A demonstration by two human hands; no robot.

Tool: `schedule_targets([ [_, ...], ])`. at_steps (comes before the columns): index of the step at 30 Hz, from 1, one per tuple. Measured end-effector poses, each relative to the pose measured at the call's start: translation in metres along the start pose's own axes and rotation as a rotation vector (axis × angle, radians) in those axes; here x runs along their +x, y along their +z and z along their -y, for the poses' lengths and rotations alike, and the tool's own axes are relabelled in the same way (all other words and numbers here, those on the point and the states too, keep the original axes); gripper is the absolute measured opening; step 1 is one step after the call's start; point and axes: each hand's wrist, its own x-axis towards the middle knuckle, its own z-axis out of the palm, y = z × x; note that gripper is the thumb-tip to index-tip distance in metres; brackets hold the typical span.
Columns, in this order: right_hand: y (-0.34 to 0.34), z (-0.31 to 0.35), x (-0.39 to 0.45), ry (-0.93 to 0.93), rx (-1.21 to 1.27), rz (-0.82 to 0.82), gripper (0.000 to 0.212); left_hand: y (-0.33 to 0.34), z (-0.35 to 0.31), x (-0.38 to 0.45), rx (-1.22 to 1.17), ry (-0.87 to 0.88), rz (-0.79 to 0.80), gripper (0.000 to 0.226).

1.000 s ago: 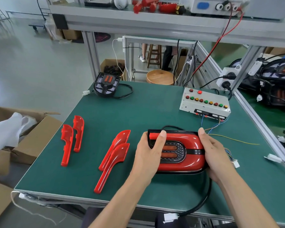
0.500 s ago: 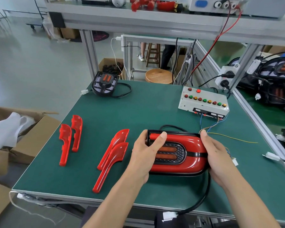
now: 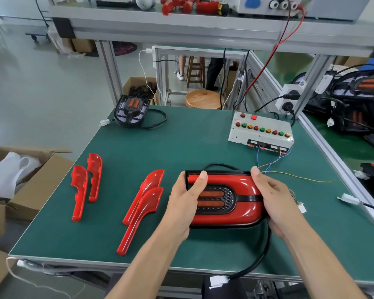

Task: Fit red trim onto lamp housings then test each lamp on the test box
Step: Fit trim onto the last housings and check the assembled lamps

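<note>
Barely moved since earlier, left hand (image 3: pixel 185 203) and right hand (image 3: pixel 274 199) clamp curled fingers round opposite ends of the lamp housing (image 3: pixel 222 199) lying near the counter (image 3: pixel 181 147) front edge, likely pressing the red trim (image 3: pixel 235 182) home before testing.

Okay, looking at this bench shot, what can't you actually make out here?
Head view only:
- Left end of the lamp: covered by the left hand.
- Its right end: covered by the right hand.
- The lamp cable's plug: cut off at the table edge.
- Test box labels: too small.
</note>
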Motion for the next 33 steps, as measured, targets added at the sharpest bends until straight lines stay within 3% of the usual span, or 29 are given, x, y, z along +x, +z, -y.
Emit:
schedule_targets([
  [3, 0.0018, 0.0041, -0.0017, 0.097, 0.042, 0.043, 0.049, 0.0001, -0.0026, 0.0037, -0.001, -0.033, 0.004, 0.023],
  [14, -0.0033, 0.0080, 0.0004, 0.159, 0.172, 0.161, 0.042, 0.0014, -0.0020, 0.0063, -0.018, -0.034, -0.007, 0.021],
  [19, -0.0022, 0.0059, 0.0012, 0.168, 0.178, 0.124, 0.039, 0.0006, -0.0019, 0.0069, -0.023, -0.036, -0.011, 0.020],
  [25, -0.0003, 0.0041, 0.0022, 0.234, 0.173, 0.087, 0.015, 0.0004, 0.0002, 0.0062, -0.023, -0.063, -0.038, 0.020],
  [33, -0.0011, 0.0033, 0.0032, 0.216, 0.168, 0.072, 0.015, 0.0036, 0.0005, 0.0076, -0.002, -0.077, -0.052, 0.017],
])
